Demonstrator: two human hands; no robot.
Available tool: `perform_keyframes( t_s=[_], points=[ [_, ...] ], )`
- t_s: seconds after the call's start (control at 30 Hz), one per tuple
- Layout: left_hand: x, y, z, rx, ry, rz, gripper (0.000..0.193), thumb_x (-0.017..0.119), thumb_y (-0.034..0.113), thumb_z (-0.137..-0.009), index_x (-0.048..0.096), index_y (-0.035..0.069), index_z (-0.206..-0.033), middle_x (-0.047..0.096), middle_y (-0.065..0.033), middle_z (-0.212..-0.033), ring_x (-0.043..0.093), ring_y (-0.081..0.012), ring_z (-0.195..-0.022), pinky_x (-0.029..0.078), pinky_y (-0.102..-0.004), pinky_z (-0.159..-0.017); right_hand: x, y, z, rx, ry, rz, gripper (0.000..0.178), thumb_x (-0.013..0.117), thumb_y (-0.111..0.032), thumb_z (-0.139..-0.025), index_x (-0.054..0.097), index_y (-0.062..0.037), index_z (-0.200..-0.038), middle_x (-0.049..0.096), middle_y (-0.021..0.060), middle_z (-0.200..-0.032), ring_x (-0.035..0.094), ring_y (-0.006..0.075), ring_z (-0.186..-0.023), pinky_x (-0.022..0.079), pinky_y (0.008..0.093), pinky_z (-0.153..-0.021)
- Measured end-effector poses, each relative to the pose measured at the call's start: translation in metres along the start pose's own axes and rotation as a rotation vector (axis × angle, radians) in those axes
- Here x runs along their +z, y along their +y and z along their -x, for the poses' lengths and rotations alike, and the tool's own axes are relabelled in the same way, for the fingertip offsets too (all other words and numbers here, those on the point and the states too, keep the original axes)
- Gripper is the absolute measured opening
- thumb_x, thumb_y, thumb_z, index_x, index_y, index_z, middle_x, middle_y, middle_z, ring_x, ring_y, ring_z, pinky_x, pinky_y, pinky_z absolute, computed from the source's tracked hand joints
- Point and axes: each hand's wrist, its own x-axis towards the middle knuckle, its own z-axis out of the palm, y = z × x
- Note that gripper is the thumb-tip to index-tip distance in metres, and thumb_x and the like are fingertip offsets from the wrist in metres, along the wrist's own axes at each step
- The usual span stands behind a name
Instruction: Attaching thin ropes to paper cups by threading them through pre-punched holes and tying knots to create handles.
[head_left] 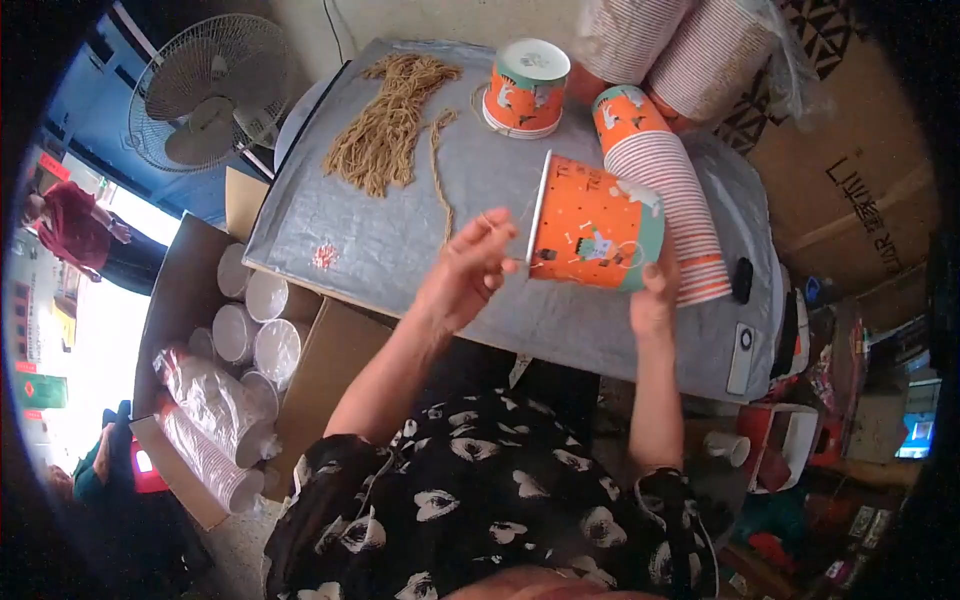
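Observation:
An orange paper bucket (pixel 585 225) with a green base band and printed figures is tipped on its side above the table, its white rim turned left. My right hand (pixel 655 295) grips it by the base end. Just outside the rim, my left hand (pixel 465 268) has its fingers bent and pinched on what looks like a thin tan cord; its far end is hard to make out. On the table behind that hand lies a loose tan cord (pixel 440 170), beside a bundle of similar cords (pixel 385 125).
An upside-down orange bucket (pixel 530 90) stands at the back, near nested bucket stacks (pixel 670 185). Red-white bits (pixel 325 256) lie on the grey-covered table (pixel 290 215). A fan (pixel 215 90) and a carton (pixel 185 260) of wrapped buckets are left. A person (pixel 85 225) is at far left.

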Motion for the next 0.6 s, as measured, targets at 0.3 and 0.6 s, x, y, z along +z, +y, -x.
perform_keyframes(
  t_s=[0.3, 0.6],
  points=[
    [-0.011, 0.112, -0.144, 0.365, 0.004, -0.249, 0.027, 0.053, 0.028, -0.103, 0.058, 0.008, -0.121, 0.062, 0.0033, -0.084, 0.060, -0.0083, -0.089, 0.046, -0.0229, -0.075, 0.034, -0.072, -0.184, -0.335, -0.301, 0.541, 0.085, 0.077, -0.031, -0.082, 0.037, 0.0063, -0.147, 0.046, 0.0179, -0.146, 0.047, 0.0269, -0.133, 0.035, 0.0367, -0.112],
    [-0.040, 0.131, -0.266, 0.268, 0.015, 0.204, 0.016, 0.056, 0.012, -0.101, 0.055, -0.002, -0.109, 0.051, -0.0023, -0.067, 0.059, -0.0180, -0.078, 0.053, -0.0290, -0.078, 0.080, -0.051, -0.320, -0.424, -0.403, 1.006, 0.093, 0.080, -0.051, -0.074, 0.047, 0.0062, -0.140, 0.062, 0.0212, -0.127, 0.062, 0.0272, -0.115, 0.049, 0.0361, -0.098]
  ],
)
